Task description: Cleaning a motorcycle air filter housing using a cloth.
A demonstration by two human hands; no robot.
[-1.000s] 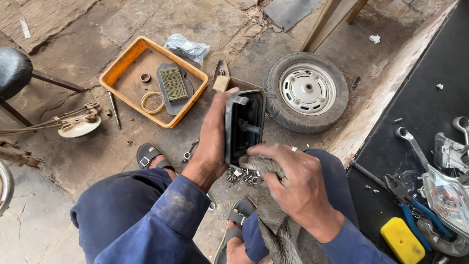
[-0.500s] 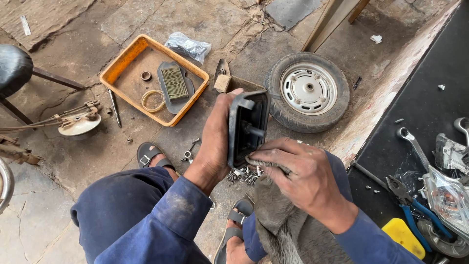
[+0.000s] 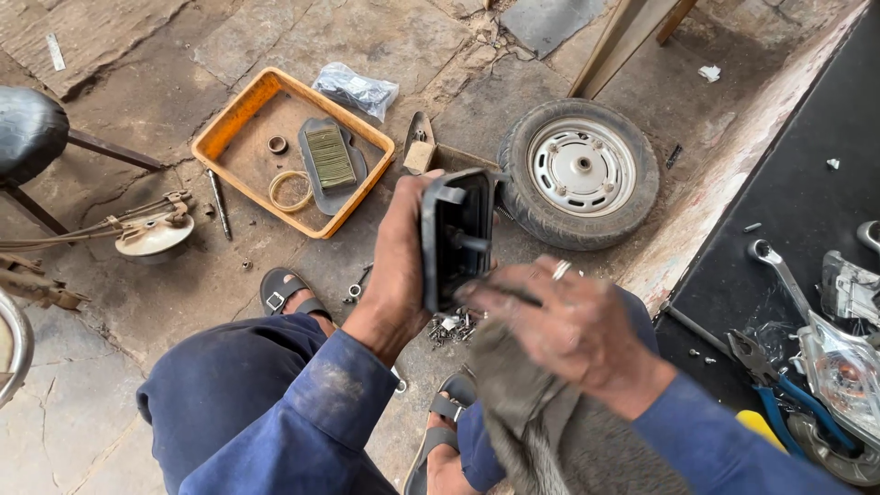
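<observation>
Head cam: L hand [image 3: 396, 266] grips black plastic housing [image 3: 456, 236] upright above knees; R hand [image 3: 559, 321], blurred, clutches grey rag [image 3: 522, 394] at housing's lower edge. Wiping looks midway imo; filter [image 3: 330, 156] sits in orange tray [image 3: 229, 119], screws [image 3: 451, 326] loose on floor.

At centre, the cover [image 3: 456, 240] looks like matt black plastic. The rag [image 3: 541, 412] below it is coarse grey cloth. The tray [image 3: 240, 112] at upper left is orange plastic, dusty inside. The wheel [image 3: 579, 172] has dull rubber round a painted metal rim. The floor [image 3: 385, 41] is rough, cracked stone.
</observation>
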